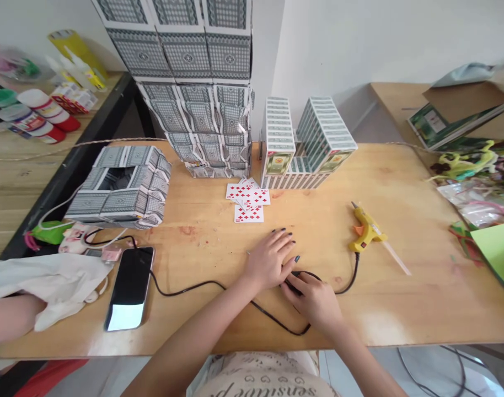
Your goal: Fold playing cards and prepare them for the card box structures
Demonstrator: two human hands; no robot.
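My left hand [271, 258] lies flat on the wooden table [202, 325], its fingers stretched out and together, the thumb reaching toward the right hand. Close beside it, my right hand [316, 303] is curled over a black cable [307, 274], partly hidden under the palm and fingers. The cable runs left across the table and right to a yellow glue gun [365, 230] with a clear glue stick in its back. Just beyond my left hand is a loose pile of playing cards [248, 214], red diamonds facing up.
At the back stand a tall stack of card-covered blocks [189, 58] and a U-shaped stack of card boxes [279, 143]. A hollow card-covered block [123, 207] and a phone [130, 286] are left. Another person's arm [12, 320] rests at the left edge. Craft clutter [475, 165] lies right.
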